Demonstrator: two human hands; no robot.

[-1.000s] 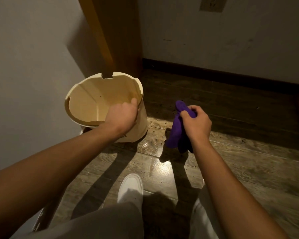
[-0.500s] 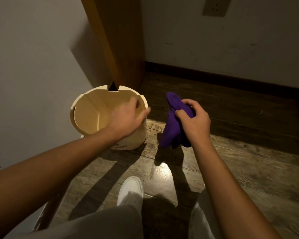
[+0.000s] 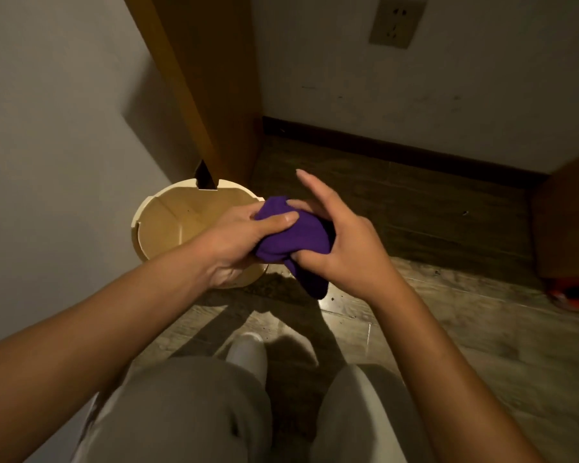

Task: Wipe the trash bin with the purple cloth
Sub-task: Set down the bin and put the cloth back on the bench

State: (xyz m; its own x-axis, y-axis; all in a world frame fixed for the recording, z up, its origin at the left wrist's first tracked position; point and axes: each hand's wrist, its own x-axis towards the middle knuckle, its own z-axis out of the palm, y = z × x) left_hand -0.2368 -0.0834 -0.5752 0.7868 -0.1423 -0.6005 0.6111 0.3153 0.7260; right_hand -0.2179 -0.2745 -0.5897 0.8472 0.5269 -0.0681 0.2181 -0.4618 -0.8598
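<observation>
A round cream trash bin (image 3: pixel 154 222) stands upright on the wooden floor by the left wall, open and empty inside. The bunched purple cloth (image 3: pixel 291 238) hangs in the air just right of the bin's rim, held between both hands. My left hand (image 3: pixel 244 235) pinches its upper left part with thumb on top. My right hand (image 3: pixel 345 242) grips its right side, index finger stretched out. Neither hand touches the bin. My left forearm hides the bin's near wall.
A wooden door frame (image 3: pixel 208 95) rises right behind the bin. A dark baseboard (image 3: pixel 398 152) runs along the back wall, with a wall socket (image 3: pixel 396 23) above. A brown cabinet (image 3: pixel 569 222) and an orange object (image 3: pixel 572 295) sit at the right. My white shoe (image 3: pixel 248 355) is below the cloth.
My left hand let go of the bin's rim and moved right onto the cloth. The bin went from tilted to standing on the floor. My right hand brought the cloth leftward.
</observation>
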